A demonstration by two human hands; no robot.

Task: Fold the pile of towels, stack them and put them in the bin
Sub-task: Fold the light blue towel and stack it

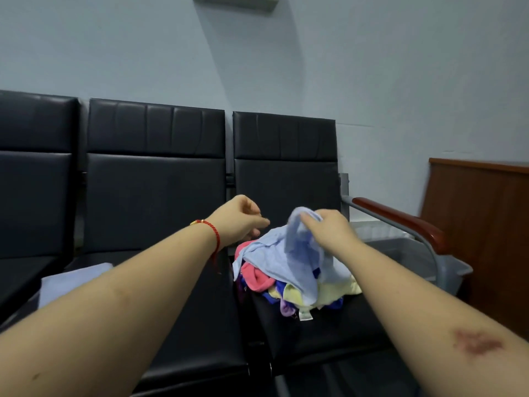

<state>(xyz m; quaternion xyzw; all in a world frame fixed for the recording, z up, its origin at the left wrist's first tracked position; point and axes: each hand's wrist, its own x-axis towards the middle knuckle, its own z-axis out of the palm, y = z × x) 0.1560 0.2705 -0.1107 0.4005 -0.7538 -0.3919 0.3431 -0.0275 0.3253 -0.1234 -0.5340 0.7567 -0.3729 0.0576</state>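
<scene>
Right hand (329,230) pinching light blue towel (289,262) above pile (274,287), left hand (240,222) loosely curled, holding nothing

A row of three black padded seats (154,179) stands against a pale blue-grey wall (400,67), their backrests creased in vertical panels and their seat pads joined on a shared frame. At the right end of the row, a grey metal armrest (400,227) capped with reddish-brown wood (400,217) curves down toward the floor, with a reddish-brown wooden cabinet (486,224) standing just beyond it. The lower edge of a grey wall-mounted fixture (236,0) shows at the top of the frame, cut off by the picture's border.
</scene>
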